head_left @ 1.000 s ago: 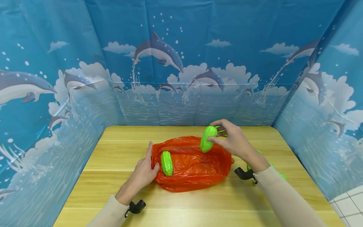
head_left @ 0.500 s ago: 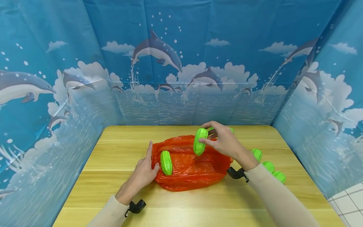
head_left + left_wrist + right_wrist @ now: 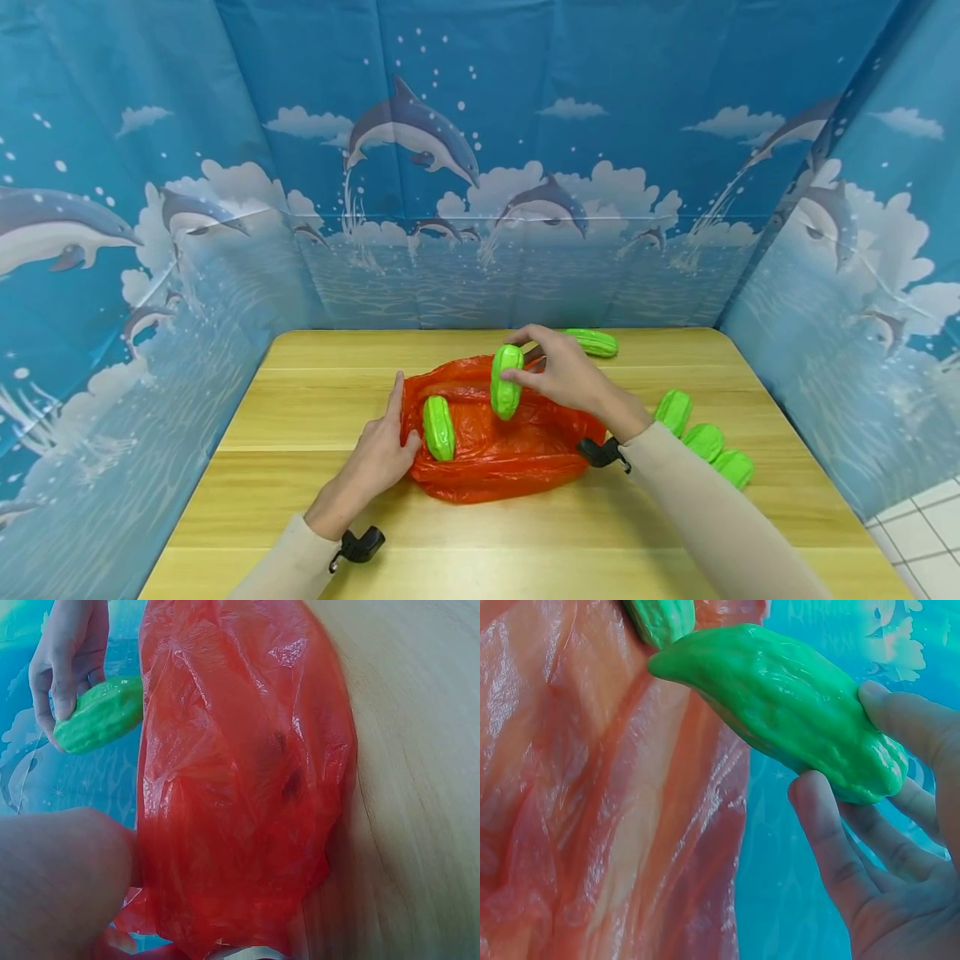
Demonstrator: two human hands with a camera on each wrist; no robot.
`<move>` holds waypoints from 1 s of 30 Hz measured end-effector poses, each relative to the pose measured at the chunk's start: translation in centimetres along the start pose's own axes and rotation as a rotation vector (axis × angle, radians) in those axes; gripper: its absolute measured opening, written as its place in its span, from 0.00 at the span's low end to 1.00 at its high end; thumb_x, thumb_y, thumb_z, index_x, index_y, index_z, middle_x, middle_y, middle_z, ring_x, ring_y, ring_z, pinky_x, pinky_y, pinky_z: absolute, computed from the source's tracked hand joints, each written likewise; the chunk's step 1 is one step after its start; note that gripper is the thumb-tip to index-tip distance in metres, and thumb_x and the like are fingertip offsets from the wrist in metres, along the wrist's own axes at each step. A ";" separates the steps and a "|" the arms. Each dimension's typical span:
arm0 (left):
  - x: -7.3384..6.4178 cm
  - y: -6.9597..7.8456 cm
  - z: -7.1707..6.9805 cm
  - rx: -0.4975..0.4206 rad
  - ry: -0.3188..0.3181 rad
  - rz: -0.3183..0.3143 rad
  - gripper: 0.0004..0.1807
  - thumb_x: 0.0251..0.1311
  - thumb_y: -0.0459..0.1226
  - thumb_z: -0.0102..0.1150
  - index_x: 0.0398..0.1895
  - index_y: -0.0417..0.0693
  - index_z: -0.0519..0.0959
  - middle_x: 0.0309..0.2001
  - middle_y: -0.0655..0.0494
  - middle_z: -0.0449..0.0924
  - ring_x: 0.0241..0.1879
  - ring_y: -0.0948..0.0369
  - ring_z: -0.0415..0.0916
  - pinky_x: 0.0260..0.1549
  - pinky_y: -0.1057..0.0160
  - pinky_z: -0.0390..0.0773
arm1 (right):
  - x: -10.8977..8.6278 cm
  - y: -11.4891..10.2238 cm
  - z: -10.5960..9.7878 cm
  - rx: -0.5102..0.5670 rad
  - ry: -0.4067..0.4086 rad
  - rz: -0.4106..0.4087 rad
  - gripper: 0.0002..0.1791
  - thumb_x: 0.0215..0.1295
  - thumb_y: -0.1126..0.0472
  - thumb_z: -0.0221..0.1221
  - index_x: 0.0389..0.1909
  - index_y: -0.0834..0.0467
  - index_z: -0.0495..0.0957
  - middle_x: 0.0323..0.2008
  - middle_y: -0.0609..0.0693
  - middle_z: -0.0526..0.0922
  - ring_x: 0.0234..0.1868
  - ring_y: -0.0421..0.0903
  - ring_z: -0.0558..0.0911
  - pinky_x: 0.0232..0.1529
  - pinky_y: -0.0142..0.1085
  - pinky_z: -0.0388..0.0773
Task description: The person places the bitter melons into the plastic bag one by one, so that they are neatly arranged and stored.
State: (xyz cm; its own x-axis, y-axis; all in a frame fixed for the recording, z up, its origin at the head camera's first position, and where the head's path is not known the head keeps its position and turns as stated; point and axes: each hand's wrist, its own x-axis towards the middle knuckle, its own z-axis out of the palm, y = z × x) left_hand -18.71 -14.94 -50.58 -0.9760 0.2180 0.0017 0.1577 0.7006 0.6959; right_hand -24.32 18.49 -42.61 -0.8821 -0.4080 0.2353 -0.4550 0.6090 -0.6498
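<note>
Two hands at a red bag

Two hands work over a wooden tabletop (image 3: 300, 417). Left hand (image 3: 378, 454) grips the bag (image 3: 510, 454) at its left rim, fingers curled on the plastic, beside a gourd inside (image 3: 438, 427). Right hand (image 3: 562, 375) pinches a second gourd (image 3: 506, 381) above the bag's mouth. Four more gourds (image 3: 703, 439) lie on the right.

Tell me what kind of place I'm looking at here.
Likely a staged recording booth: a wooden table walled on three sides by a dolphin-print backdrop, with an orange plastic bag and green toy gourds laid out.
</note>
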 end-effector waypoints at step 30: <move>0.1 -0.2 0.1 -0.004 -0.003 -0.004 0.62 0.80 0.30 0.63 1.00 0.56 0.30 0.18 0.55 0.72 0.14 0.59 0.70 0.17 0.64 0.73 | 3.2 -0.2 3.0 -0.064 -0.171 0.017 0.28 0.78 0.46 0.77 0.72 0.51 0.85 0.67 0.53 0.90 0.56 0.52 0.95 0.61 0.48 0.93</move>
State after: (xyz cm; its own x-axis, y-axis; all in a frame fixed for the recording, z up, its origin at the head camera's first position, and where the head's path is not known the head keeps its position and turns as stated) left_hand -18.85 -14.97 -50.76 -0.9761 0.2174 -0.0033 0.1533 0.6987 0.6988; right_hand -26.65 15.03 -43.95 -0.8588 -0.5036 0.0943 -0.4516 0.6570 -0.6037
